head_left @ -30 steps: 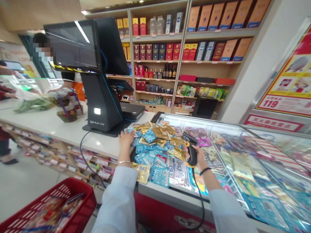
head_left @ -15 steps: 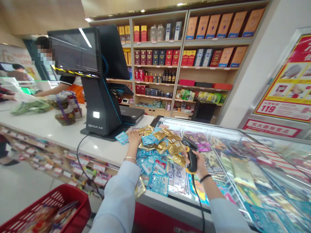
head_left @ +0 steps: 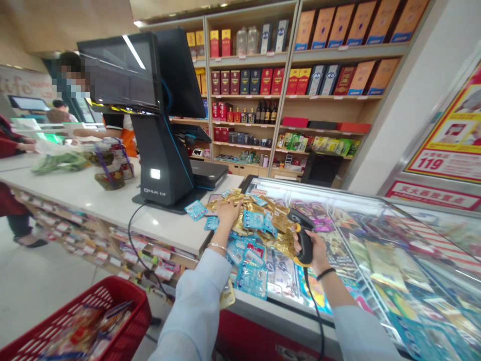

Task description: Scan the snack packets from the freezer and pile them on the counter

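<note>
My right hand is wrapped round the grip of a black and yellow barcode scanner, its head pointing toward the upper left. A pile of small gold packets and blue packets spreads over the glass top of the display case and onto the counter edge. On the left side of this pile rests my left hand, fingers stretched over the gold packets and no packet plainly gripped. One blue packet lies apart near the monitor stand. A pale gold packet hangs by the case's front edge, partly behind my left sleeve.
A black point-of-sale monitor stands on the white counter, left of the pile. Tied jars and bagged greens are farther left. A red basket with packages sits below. The scanner cable hangs down. A masked person stands behind the monitor.
My left hand has shifted across the pile, and the packets beneath it are rearranged, with more gold ones near it. The scanner stays in my right hand. The view has turned slightly left.
</note>
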The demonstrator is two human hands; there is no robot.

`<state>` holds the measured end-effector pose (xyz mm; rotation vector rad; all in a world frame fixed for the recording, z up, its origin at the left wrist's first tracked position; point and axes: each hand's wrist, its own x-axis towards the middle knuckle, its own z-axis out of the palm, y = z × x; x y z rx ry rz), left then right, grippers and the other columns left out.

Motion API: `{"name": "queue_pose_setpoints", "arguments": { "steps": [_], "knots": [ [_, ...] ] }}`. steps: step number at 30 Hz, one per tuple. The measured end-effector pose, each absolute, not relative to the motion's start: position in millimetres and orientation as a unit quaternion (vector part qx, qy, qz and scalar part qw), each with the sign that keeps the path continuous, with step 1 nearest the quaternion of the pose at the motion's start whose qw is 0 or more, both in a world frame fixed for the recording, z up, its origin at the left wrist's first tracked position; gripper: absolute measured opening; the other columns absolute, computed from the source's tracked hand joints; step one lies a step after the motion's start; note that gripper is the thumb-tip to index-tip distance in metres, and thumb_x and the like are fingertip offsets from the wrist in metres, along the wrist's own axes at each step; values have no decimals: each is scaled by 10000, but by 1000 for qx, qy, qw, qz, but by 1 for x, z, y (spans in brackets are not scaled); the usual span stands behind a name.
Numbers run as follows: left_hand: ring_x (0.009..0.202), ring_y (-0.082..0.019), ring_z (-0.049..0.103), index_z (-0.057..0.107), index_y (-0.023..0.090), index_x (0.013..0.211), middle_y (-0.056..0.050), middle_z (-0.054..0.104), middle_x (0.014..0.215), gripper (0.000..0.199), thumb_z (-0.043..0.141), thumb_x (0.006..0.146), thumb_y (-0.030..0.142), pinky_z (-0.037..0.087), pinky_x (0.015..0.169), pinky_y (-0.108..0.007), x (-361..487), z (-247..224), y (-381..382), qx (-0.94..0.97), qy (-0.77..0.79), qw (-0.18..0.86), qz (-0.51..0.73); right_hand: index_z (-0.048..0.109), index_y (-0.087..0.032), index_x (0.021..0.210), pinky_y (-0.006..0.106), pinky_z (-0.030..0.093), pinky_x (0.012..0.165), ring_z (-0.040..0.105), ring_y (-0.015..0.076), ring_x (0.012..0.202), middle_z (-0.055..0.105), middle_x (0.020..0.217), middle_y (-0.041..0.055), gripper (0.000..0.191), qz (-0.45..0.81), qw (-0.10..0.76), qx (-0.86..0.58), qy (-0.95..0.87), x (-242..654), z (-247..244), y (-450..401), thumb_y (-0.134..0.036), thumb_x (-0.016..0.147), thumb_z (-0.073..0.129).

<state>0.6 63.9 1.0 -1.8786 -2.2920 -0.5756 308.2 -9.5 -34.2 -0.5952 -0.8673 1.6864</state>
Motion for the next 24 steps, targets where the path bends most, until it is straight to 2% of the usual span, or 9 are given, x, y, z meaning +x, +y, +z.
{"name": "queue_pose_setpoints", "arguments": {
  "steps": [5,8,12,16,20,24],
  "knots": [
    [1091,-317,630,523,-26,1306,-252,698,1043,843,165,919,632,63,1176,-493,-5,0,59,-562,-783,140,-227,618,-204,901,230,422,353,485,108,401,590,672,-2,269,708,542,-249,-378,307,-32,-11,-383,700,615],
    [1125,-326,615,452,-31,1375,-253,698,1041,879,169,907,657,47,1175,-503,-9,-2,62,-551,-799,125,-207,622,-198,884,230,419,351,485,108,401,582,661,-4,268,707,545,-248,-376,307,-29,-13,-380,687,626],
    [1202,-343,566,443,-23,1386,-260,667,1137,851,199,910,638,23,1176,-518,-20,-2,65,-544,-809,94,-200,629,-195,879,228,406,346,486,108,409,585,668,-4,272,707,547,-251,-371,306,-26,-16,-380,679,638],
    [1325,-351,449,403,-90,1382,-309,561,1289,824,211,931,573,-5,1188,-515,-26,8,63,-510,-819,86,-249,623,-203,893,227,405,346,477,104,409,576,664,-13,268,710,542,-250,-374,305,-26,-16,-387,698,635],
    [1440,-296,275,423,1,1398,-220,410,1478,703,208,963,509,52,1206,-481,-8,36,54,-601,-725,163,-295,621,-203,903,225,411,350,487,105,409,584,667,-9,273,705,544,-251,-379,305,-27,-15,-383,698,632],
    [1379,-239,387,577,124,1259,-139,532,1401,515,277,984,439,205,1183,-414,36,72,41,-734,-604,143,-276,631,-189,899,224,405,343,470,100,390,578,648,-7,292,687,572,-252,-371,310,-18,-17,-373,672,634]
  ]
}}
